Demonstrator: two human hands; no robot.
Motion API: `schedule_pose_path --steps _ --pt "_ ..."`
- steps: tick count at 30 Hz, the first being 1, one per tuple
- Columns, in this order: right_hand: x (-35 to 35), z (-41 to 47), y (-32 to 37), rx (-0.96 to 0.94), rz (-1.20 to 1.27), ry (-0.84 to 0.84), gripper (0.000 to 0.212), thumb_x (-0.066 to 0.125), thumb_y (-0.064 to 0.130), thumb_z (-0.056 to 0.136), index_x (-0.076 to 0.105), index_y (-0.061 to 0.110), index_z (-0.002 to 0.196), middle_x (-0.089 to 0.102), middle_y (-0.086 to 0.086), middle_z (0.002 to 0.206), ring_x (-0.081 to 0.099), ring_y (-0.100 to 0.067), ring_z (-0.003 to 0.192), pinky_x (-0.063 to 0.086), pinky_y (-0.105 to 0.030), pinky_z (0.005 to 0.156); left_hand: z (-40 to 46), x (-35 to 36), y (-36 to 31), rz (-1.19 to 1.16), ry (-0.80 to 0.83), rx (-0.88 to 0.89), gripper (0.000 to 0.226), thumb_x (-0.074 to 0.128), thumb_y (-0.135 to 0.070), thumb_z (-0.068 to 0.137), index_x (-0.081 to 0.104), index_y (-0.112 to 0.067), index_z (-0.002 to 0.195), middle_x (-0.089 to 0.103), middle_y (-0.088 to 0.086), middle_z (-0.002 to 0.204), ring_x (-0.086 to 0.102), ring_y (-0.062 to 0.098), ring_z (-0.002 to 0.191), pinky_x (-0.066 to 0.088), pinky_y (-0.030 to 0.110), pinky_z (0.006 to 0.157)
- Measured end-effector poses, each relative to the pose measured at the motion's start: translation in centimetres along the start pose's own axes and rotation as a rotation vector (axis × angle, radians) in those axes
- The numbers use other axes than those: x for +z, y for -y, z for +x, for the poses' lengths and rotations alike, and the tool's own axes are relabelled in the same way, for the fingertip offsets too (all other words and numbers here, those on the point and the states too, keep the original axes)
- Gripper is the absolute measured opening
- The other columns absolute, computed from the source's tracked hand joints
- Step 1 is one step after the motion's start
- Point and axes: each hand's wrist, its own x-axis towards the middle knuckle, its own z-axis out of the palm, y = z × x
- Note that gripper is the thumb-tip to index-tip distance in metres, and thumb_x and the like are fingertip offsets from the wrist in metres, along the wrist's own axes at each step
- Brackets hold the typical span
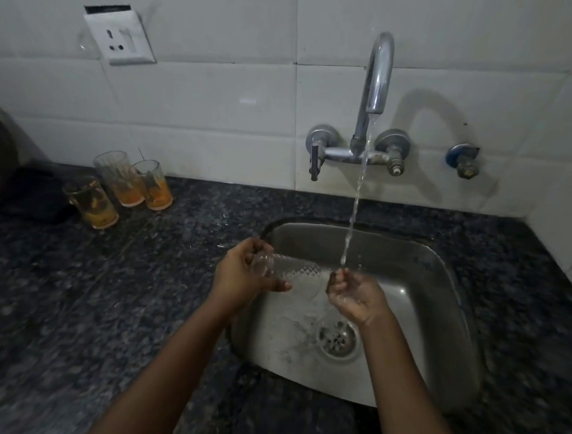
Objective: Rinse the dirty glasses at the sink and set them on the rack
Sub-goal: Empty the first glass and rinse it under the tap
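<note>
My left hand [246, 274] grips the base of a clear patterned glass [295, 271], held on its side over the steel sink [438, 308]. Its mouth points right, toward my right hand [353, 293]. My right hand is cupped, palm up, under the stream of water [355, 206] falling from the chrome tap [377, 76], and its fingertips are at the glass's rim. Three dirty glasses with orange residue [97, 202] [120, 180] [153, 186] stand on the dark counter at the back left. No rack is in view.
The dark speckled granite counter [94, 307] surrounds the sink. The drain strainer [336, 340] lies at the sink bottom. Tap handles [317, 152] and a blue valve [461, 159] are on the tiled wall. A wall socket [122, 37] is upper left. A dark object [5, 165] sits at far left.
</note>
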Motion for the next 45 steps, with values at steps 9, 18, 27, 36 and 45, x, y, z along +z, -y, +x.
schedule_pose_path --steps 9,18,27,36,45 --pt "8.6 -6.6 3.2 -0.2 -1.46 0.132 0.026 0.047 0.008 0.095 0.063 -0.012 0.09 0.065 -0.015 0.072 0.062 -0.022 0.061 0.057 -0.034 0.067 0.7 4.3 -0.8 0.304 0.108 0.125 0.081 0.095 -0.013 0.034 0.058 -0.009 0.106 0.064 0.005 0.108 0.059 0.017 0.093 0.052 0.029 0.077" --pt "2.6 -5.4 3.1 -0.409 -2.18 0.235 0.086 0.089 0.028 0.056 0.047 0.019 0.13 0.055 0.0 0.129 0.054 -0.015 0.111 0.05 -0.027 0.085 -0.9 4.1 -2.6 0.134 0.112 0.215 0.102 0.092 -0.002 0.039 0.047 -0.016 0.13 0.07 0.005 0.103 0.066 0.014 0.093 0.055 0.022 0.072" --pt "5.3 -2.1 -1.7 -0.769 -1.737 0.373 0.066 0.093 0.021 0.048 0.06 0.032 0.104 0.067 0.02 0.096 0.064 0.002 0.09 0.052 -0.018 0.076 -0.1 -4.6 -2.5 -0.089 0.142 0.285 0.069 0.08 0.0 0.066 0.05 -0.031 0.119 0.062 -0.004 0.12 0.06 0.004 0.107 0.055 0.023 0.083" --pt "19.0 6.3 -15.4 -1.06 -1.34 0.288 0.06 0.093 0.015 0.046 0.061 0.011 0.096 0.068 -0.004 0.09 0.062 -0.007 0.078 0.05 -0.016 0.068 4.2 -23.2 12.9 -0.017 -0.083 0.043 0.018 0.059 -0.008 0.089 0.064 -0.026 0.09 0.069 -0.003 0.096 0.063 0.013 0.095 0.05 0.019 0.08" --pt "34.7 16.6 -34.3 -0.94 -1.272 0.361 0.063 0.091 0.032 0.046 0.053 0.039 0.097 0.063 0.001 0.1 0.062 -0.02 0.093 0.055 -0.039 0.082 6.7 -45.0 23.6 0.329 -0.677 -0.161 0.018 0.065 -0.025 0.086 0.07 -0.009 0.093 0.069 0.005 0.094 0.064 0.021 0.089 0.047 0.031 0.077"
